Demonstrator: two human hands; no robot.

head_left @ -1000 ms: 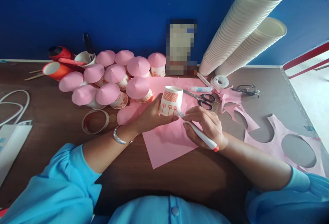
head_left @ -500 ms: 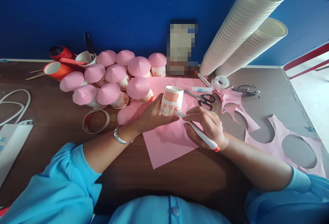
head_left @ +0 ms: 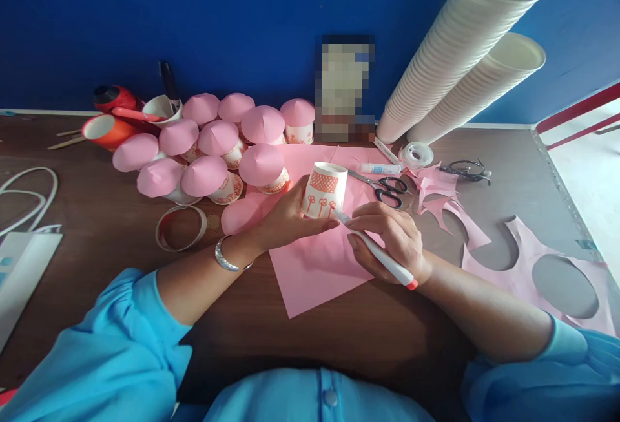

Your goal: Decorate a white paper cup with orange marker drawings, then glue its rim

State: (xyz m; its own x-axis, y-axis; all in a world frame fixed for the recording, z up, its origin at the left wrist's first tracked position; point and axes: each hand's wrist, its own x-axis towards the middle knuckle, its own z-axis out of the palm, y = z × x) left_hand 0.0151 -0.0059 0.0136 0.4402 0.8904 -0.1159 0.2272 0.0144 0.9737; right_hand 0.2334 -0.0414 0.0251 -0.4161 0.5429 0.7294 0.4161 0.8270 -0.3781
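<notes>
My left hand [head_left: 288,218] is closed around a white paper cup [head_left: 325,189], held bottom up and slightly tilted above pink paper [head_left: 317,280]. Orange-red drawings cover the cup's side: a patterned patch on top and a row of flowers on stems below. My right hand [head_left: 390,238] grips a white marker pen [head_left: 385,260] with a red end cap. Its tip meets the cup near the rightmost flower stem. Several cups with pink paper cone roofs [head_left: 262,125] stand to the left of the hands, some with similar orange drawings.
Scissors [head_left: 387,190], a glue stick [head_left: 380,168] and a tape roll [head_left: 416,154] lie beyond my right hand. Tall stacks of paper cups [head_left: 455,53] lean at the wall. Pink scraps [head_left: 518,267] lie right; another tape ring [head_left: 181,228] and a white bag [head_left: 29,273] lie left.
Both hands keep their grips on the cup and marker. The marker tip stays at the rightmost flower stem, with only a very slight shift in the view.
</notes>
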